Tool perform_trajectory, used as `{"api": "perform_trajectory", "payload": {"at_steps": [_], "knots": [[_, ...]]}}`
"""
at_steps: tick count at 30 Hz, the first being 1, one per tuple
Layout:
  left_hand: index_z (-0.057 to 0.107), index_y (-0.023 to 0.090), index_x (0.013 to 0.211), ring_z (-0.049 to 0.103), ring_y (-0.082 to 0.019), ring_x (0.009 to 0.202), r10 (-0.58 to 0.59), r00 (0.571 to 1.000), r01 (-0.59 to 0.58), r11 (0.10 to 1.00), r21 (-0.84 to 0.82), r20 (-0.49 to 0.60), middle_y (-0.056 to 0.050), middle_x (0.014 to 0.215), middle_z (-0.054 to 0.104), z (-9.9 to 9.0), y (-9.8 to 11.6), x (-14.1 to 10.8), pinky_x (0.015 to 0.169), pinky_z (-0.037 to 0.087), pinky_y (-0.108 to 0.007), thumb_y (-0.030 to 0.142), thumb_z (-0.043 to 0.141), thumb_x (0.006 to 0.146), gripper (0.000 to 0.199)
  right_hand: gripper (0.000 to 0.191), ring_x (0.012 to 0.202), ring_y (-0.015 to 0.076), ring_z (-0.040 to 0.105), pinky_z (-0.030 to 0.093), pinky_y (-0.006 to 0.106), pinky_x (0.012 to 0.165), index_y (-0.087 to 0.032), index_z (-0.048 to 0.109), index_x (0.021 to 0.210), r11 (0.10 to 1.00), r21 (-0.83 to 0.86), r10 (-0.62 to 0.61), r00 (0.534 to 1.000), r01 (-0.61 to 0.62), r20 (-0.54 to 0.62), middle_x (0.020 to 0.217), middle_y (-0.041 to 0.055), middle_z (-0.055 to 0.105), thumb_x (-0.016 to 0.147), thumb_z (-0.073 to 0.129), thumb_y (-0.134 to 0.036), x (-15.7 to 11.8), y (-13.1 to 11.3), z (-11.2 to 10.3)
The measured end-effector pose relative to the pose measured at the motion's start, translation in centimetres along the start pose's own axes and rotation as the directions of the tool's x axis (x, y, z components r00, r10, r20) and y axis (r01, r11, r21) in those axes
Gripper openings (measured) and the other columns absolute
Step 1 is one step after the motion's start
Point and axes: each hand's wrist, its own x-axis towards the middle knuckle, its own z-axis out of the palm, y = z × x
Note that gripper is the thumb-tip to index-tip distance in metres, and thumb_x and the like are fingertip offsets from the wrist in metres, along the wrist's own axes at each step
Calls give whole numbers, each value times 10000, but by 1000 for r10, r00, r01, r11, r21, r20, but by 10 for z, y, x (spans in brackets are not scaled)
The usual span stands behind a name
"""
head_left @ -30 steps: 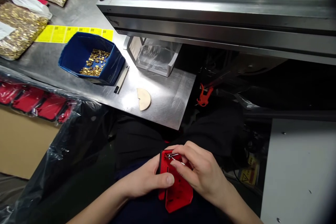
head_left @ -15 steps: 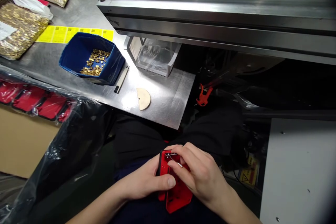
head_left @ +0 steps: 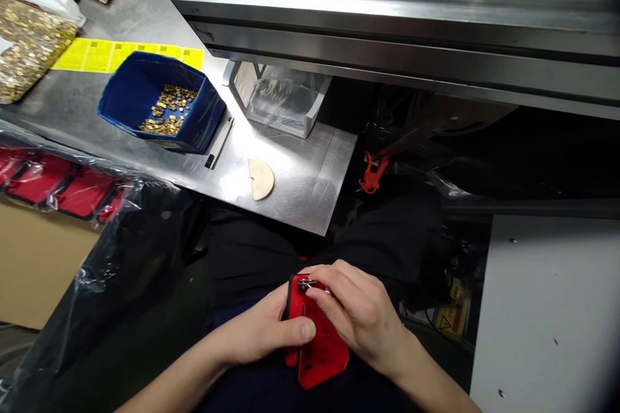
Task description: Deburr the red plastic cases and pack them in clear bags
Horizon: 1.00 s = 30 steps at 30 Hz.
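My left hand (head_left: pixel 278 329) is wrapped round a red plastic shell (head_left: pixel 322 368) with a black edge, its thumb lying across the inner side. The shell is held over my lap, hollow side up. My right hand (head_left: pixel 356 313) pinches what looks like a nail clipper (head_left: pixel 310 284), small and silver. The clipper's jaws are at the upper left corner of the shell, against or just over the red plastic. My fingers hide part of its levers, and I cannot make out what lies between the jaws.
On the metal table (head_left: pixel 300 200) are a blue bin (head_left: pixel 208 116) of small brass pieces, a white pen-like tool (head_left: pixel 219 143), a half-round disc (head_left: pixel 261 179) and a clear-grey tray (head_left: pixel 310 113). Bagged brass parts (head_left: pixel 36 45) lie left. An orange clamp (head_left: pixel 372 174) hangs beyond the table edge.
The clipper's levers look closer together now. Both hands and the shell keep nearly the same pose, and the whole view has shifted slightly.
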Motion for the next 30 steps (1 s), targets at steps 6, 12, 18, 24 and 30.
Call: {"api": "perform_trajectory", "payload": {"at_steps": [6, 12, 18, 24, 30], "knots": [[391, 217, 1545, 609, -297, 1166, -41, 999, 40, 998, -48, -23, -130, 1321, 625, -5, -1, -3, 986, 466, -405, 590, 760, 859, 863, 198, 690, 121, 600, 484, 233, 618, -218, 720, 1039, 909, 319, 322, 939, -270, -123, 854, 20, 673, 1006, 604, -375, 5, 18, -14], [269, 217, 1612, 541, -366, 1326, -73, 997, 73, 989, -130, 6, -189, 1463, 558, -9, -2, -4, 1123, 381, -535, 578, 805, 819, 1023, 274, 693, 131, 574, 521, 262, 696, -219, 708, 1176, 917, 62, 391, 852, -395, -350, 863, 25, 653, 954, 682, -377, 8, 51, -23], [335, 212, 1586, 546, -360, 1300, -39, 999, 39, 995, -93, 5, -162, 1413, 583, -9, -3, -2, 1115, 394, -515, 566, 792, 836, 947, 209, 804, 137, 656, 560, 261, 757, -245, 669, 1174, 995, 55, 91, 980, -83, -178, 957, 28, 706, 966, 680, -245, -2, 23, -20], [391, 219, 1544, 589, -317, 1223, 3, 999, 1, 997, -72, 51, -125, 1346, 610, -4, 2, 2, 1070, 436, -460, 565, 785, 848, 872, 187, 1003, 178, 703, 584, 313, 895, -189, 626, 1179, 988, 7, -156, 988, 156, -1, 1108, 72, 739, 992, 618, -188, -1, 7, -9], [452, 199, 1489, 631, -258, 1093, -1, 999, 5, 997, -83, 50, -102, 1232, 647, -3, 1, 2, 962, 480, -362, 581, 789, 838, 827, 196, 992, 176, 688, 566, 322, 887, -178, 613, 1192, 992, -25, -119, 991, 121, 60, 1136, 74, 725, 1001, 579, -150, -1, 10, -6]]}}
